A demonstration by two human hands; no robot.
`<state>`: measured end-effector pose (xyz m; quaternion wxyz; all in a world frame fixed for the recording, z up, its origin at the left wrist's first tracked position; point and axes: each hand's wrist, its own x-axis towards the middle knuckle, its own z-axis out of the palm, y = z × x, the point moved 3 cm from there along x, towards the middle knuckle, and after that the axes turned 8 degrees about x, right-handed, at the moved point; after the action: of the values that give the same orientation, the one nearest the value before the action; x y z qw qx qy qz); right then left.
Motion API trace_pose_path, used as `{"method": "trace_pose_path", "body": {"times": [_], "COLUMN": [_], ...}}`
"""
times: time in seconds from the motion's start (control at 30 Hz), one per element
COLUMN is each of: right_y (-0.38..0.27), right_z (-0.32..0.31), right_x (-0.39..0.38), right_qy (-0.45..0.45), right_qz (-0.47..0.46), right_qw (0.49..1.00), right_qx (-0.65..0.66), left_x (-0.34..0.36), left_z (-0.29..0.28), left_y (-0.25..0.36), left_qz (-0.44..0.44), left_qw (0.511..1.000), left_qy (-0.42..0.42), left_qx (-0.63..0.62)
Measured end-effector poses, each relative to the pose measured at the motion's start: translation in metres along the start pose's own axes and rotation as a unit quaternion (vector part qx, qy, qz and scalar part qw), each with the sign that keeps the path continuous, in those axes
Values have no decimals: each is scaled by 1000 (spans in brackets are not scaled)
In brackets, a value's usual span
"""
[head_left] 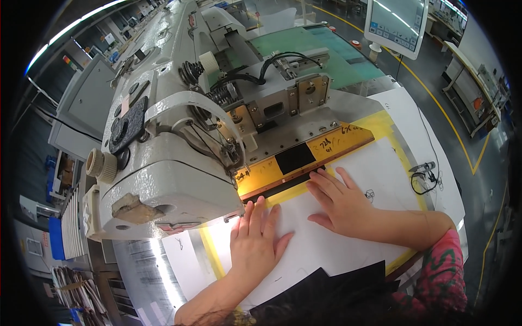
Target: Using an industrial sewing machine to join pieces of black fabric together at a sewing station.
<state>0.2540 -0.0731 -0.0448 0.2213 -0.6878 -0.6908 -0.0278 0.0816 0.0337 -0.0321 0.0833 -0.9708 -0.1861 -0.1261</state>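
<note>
Head view: both hands lie flat with fingers spread on a smooth white template sheet (348,239) edged in yellow, which rests on the desk (157,271) under the head of a grey industrial sewing machine (179,163). The right hand (340,204) has its fingertips touching a narrow dark slot strip (288,179) — its long axis runs from lower left to upper right. The left hand (255,239) sits lower, just short of the strip's near end and the lit needle area; neither hand pinches anything.

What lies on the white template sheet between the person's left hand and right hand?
Nothing. In the head view, only bare white template sheet separates the left hand from the right hand; both lie flat, fingertips near the dark slot.
</note>
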Motion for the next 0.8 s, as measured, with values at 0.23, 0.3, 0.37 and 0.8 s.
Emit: {"method": "trace_pose_path", "body": {"times": [0.23, 0.3, 0.37, 0.8], "right_y": [-2, -3, -4, -2], "right_z": [-3, -1, 0, -2], "right_x": [0, 0, -1, 1], "right_qy": [0, 5, 10, 4], "right_qz": [-16, -13, -12, -30], "right_qw": [999, 999, 999, 999], "right_qx": [-30, -33, -35, -34], "left_x": [0, 0, -1, 6], "left_z": [-1, -2, -2, -3], "left_y": [-1, -1, 0, 1], "left_qz": [8, 8, 9, 0], "left_qw": [1000, 1000, 1000, 999], "left_qy": [2, -12, -17, -33], "left_qx": [-1, 14, 14, -10]}}
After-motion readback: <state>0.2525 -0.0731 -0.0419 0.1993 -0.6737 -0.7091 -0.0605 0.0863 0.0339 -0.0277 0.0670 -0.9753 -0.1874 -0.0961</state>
